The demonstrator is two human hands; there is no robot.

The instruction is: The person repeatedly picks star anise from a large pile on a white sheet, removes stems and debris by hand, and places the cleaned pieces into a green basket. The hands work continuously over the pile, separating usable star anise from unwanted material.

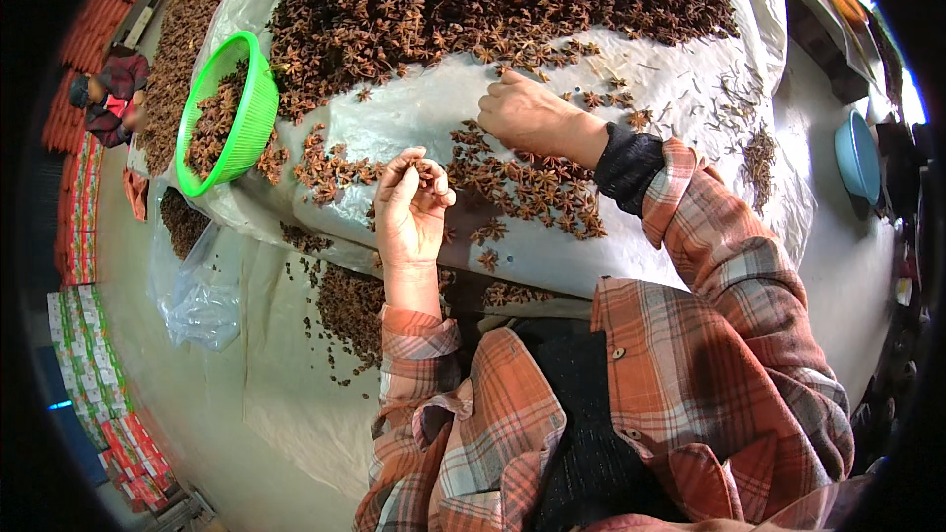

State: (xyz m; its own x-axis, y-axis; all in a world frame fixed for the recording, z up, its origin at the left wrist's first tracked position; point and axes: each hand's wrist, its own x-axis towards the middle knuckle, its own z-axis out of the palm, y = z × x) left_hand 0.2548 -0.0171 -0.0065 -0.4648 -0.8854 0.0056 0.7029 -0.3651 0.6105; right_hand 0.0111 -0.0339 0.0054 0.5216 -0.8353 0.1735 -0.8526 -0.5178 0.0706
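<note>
A large heap of dried star anise (pixel 473 0) covers the far part of a plastic-sheeted table (pixel 414 103). My left hand (pixel 414 207), palm up, holds a star anise piece (pixel 423 171) between thumb and fingers. My right hand (pixel 525 111) is back up at the near edge of the heap, fingers curled down; whether it grips anything is hidden. Between and below my hands lies a looser spread of star anise (pixel 547 196). A green plastic basket (pixel 259 100), tilted and part-filled with star anise, stands on the left. Thin stems (pixel 757 162) lie scattered on the right.
A person (pixel 117 96) sits at the far left beside another long heap (pixel 174 66). A clear plastic bag (pixel 199 310) and a spilled pile (pixel 355 310) are on the floor. Stacked cartons (pixel 89 355) line the left; a blue basin (pixel 857 157) is at the right.
</note>
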